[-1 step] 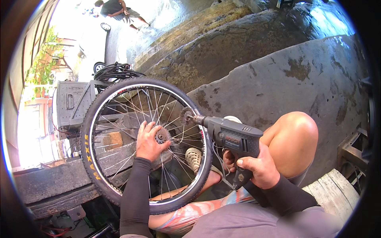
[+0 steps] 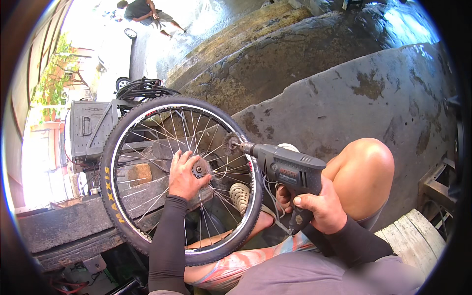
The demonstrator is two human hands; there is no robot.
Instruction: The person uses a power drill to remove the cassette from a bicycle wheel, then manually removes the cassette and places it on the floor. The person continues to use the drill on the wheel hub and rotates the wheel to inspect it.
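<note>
A black-tyred bicycle wheel [image 2: 111,188] with a silver-edged rim and spokes leans upright before me. My left hand [image 2: 182,174], below a black sleeve, grips the rusty sprocket cluster [image 2: 200,169] at its hub, fingers curled over the near side. My right hand [image 2: 314,206] is closed on the handle of a dark power drill [image 2: 290,167], whose round wire brush [image 2: 231,143] points left, over the right part of the rim, up and right of the sprockets. Beside the handle, more fingers [image 2: 282,199] and a pale cord are partly hidden.
A grey metal box [image 2: 88,125] with coiled black hose [image 2: 142,91] stands behind the wheel on the left. Concrete steps [image 2: 246,64] rise beyond, where a bent-over person [image 2: 142,14] stands. My bare knee [image 2: 368,172] is at right, near a whitish wooden seat [image 2: 408,236] and metal frame [image 2: 437,187].
</note>
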